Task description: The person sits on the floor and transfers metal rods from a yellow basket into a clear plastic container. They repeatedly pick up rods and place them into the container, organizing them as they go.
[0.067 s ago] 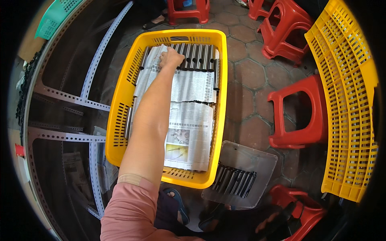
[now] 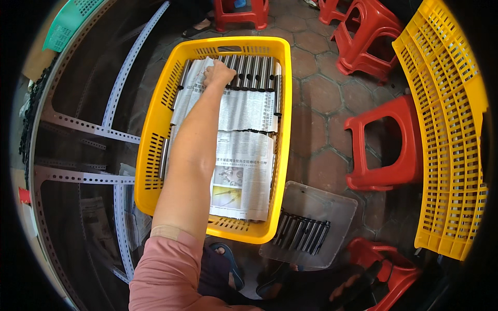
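My left hand (image 2: pixel 219 74), its fingers closed, grips the upper edge of a sheet of newspaper (image 2: pixel 248 110) near the far end of a yellow plastic basket (image 2: pixel 286 155). Beyond and right of the hand lies a row of shiny metal tubes (image 2: pixel 256 72) with dark holes, partly covered by the paper. A second newspaper sheet (image 2: pixel 244 173) covers the near half of the basket, and tube ends show along both sides. In shadow at the lower right is what looks like my right hand (image 2: pixel 345 288), near dark trousers; its fingers are too dim to read.
A translucent plastic tray (image 2: pixel 340 217) with several dark metal tubes (image 2: pixel 303 233) stands right of the basket's near end. Red stools (image 2: pixel 358 150) and a large yellow crate (image 2: pixel 441 155) are on the right. A perforated metal rack (image 2: pixel 85 177) runs along the left, with a green basket (image 2: pixel 65 31) above.
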The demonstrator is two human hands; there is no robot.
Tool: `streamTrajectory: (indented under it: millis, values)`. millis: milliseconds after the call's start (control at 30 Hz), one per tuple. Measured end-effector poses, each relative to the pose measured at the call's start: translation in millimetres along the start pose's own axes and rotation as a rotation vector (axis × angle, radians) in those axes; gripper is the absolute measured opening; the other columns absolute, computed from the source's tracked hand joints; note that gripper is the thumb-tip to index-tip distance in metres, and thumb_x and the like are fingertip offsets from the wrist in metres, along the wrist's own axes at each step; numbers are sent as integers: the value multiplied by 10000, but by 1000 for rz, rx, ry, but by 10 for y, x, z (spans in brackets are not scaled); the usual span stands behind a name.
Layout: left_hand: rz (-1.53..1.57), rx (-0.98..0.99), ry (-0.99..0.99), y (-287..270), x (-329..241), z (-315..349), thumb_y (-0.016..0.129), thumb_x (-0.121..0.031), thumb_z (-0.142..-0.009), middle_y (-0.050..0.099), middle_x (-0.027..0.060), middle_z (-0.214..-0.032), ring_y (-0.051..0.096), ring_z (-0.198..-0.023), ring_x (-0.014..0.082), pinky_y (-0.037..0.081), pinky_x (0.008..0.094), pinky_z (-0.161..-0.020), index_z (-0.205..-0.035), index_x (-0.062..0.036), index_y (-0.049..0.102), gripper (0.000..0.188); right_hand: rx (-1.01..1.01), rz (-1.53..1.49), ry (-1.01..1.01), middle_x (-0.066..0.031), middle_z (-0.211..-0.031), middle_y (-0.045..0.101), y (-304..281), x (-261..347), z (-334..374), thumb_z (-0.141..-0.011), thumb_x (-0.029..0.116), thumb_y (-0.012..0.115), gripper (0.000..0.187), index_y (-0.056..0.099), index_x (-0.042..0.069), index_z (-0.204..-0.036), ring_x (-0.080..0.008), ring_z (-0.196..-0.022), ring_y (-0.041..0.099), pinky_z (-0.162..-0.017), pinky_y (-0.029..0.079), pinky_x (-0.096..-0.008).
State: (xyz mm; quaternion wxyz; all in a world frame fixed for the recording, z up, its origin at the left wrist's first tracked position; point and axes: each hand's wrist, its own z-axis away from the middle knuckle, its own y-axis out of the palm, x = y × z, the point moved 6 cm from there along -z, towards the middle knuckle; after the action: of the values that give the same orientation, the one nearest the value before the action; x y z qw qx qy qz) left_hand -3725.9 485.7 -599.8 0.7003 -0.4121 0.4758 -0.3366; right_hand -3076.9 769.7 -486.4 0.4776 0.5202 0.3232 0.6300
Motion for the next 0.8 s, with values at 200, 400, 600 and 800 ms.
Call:
streamTrajectory:
  millis: [200,400,600,800]
  values:
    - [-61,16,57,3,93,-134,767,-310,-755,423,237,-1468,408,-1383,380,374,517,-1106,-1468,-62,345,865,58,-201,176,-252,-1379,501,200,-10,-95,-1022,393,439,563,424,-14,-1410,-467,-1212,547,-996,477,-562]
    - [190,109,185,69,-47,-110,725,-264,-729,590,292,-1295,567,-1239,400,446,414,-1050,-1443,72,325,884,220,-197,40,-224,-1359,529,173,-83,-179,-1019,415,460,572,464,-30,-1380,-409,-1120,603,-932,503,-533]
    - [7,84,120,119,-218,60,784,-348,-723,602,223,-1327,586,-1242,337,473,389,-1031,-1430,41,382,902,98,-94,74,-214,-1312,539,71,-38,-113,-988,429,510,606,451,-38,-1369,-368,-1008,635,-831,533,-492]
    - [38,173,114,50,-175,109,816,-261,-685,620,223,-1303,606,-1213,344,485,395,-1026,-1251,10,598,664,69,-62,67,-219,-1257,543,58,-55,-111,-944,421,584,639,445,-64,-1336,-383,-992,643,-784,544,-486]
